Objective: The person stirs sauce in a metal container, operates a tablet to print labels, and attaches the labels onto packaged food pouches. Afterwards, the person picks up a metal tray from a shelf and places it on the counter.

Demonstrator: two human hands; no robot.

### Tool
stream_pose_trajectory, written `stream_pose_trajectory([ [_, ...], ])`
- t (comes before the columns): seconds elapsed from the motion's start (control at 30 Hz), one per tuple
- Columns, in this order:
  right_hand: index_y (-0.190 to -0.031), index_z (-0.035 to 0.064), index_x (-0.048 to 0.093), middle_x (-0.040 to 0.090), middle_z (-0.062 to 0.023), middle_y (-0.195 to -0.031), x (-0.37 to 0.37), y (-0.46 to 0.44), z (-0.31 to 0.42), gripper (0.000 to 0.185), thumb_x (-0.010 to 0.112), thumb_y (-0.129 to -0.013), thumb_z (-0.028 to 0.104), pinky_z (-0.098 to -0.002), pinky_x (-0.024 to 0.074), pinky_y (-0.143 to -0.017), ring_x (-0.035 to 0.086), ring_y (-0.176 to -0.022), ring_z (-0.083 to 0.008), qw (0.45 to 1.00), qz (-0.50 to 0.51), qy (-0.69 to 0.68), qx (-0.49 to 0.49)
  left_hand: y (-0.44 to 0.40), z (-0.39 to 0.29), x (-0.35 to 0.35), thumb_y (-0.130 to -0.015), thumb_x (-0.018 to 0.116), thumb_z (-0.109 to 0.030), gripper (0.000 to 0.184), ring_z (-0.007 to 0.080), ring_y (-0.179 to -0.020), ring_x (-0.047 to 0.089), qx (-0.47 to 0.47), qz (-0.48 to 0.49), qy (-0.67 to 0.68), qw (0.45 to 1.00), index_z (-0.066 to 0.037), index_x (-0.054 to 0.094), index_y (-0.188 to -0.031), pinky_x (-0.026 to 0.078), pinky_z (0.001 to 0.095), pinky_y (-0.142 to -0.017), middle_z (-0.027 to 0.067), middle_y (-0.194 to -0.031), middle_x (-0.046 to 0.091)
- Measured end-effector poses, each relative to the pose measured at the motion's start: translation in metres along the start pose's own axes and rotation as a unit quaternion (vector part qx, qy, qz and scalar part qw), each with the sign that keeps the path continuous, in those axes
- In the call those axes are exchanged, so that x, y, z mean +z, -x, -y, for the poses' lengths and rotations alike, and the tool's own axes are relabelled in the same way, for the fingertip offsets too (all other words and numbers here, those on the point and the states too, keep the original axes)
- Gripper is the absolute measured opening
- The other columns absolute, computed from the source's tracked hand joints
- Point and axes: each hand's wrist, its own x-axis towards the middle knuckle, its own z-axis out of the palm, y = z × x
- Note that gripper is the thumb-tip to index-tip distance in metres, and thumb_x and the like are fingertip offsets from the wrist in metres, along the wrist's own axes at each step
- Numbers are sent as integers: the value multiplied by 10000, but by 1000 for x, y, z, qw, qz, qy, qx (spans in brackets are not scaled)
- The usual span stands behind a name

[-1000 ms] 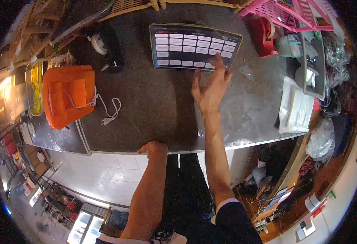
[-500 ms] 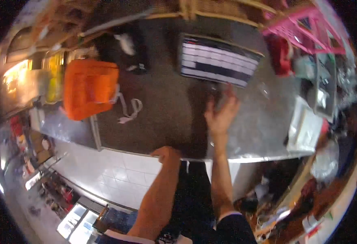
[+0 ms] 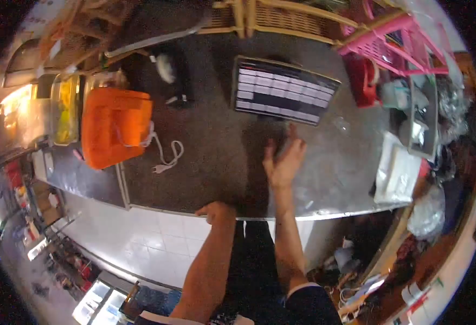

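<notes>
A tablet-like screen (image 3: 284, 89) with rows of pale tiles stands tilted near the back of the dark counter (image 3: 211, 157). My right hand (image 3: 285, 165) hovers just in front of its lower edge, palm part turned, thumb and fingers apart, holding nothing. The raised index finger is closest to the screen; contact with it cannot be made out. At the counter's front edge, my left hand (image 3: 218, 212) rests with its fingers curled over the rim, one finger jutting left. Part of that hand's grip is hidden.
An orange plastic item (image 3: 116, 127) sits at the left beside a white cable with plug (image 3: 170, 157). Rattan racks (image 3: 292, 24) and a pink basket (image 3: 381, 43) line the back. A white packet (image 3: 398, 170) and a grey tray (image 3: 423, 122) lie at the right.
The whole view has shifted slightly, and the picture is sharper. My right hand remains in front of the screen with fingers apart. My left hand stays at the counter edge.
</notes>
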Motion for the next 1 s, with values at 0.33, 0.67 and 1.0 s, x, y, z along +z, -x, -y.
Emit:
stream_pose_trajectory([
  [0.33, -1299, -19, 417, 549, -205, -1241, 5, -39, 11, 607, 681, -757, 53, -481, 366, -940, 487, -1049, -385, 996, -47, -17, -72, 96, 9, -41, -957, 447, -477, 651, 297, -1241, 526, 205, -75, -446, 868, -92, 340, -1470, 207, 660, -1098, 104, -1404, 500],
  [0.67, -1400, 12, 395, 587, -152, -1059, 14, -72, 11, 712, 700, -761, 88, -464, 361, -939, 459, -1024, -333, 990, -76, -39, -113, 113, 6, -50, -935, 511, -438, 593, 346, -1291, 472, 216, -78, -499, 835, -166, 405, -1451, 254, 716, -1040, 69, -1460, 448],
  [1.0, -1288, -15, 457, 576, -202, -1189, -5, -35, 2, 573, 683, -775, 103, -491, 368, -968, 470, -1059, -397, 997, -63, -36, -24, 133, 9, -54, -914, 574, -399, 552, 395, -1342, 418, 244, -101, -520, 813, -241, 471, -1433, 301, 772, -982, 35, -1515, 395],
])
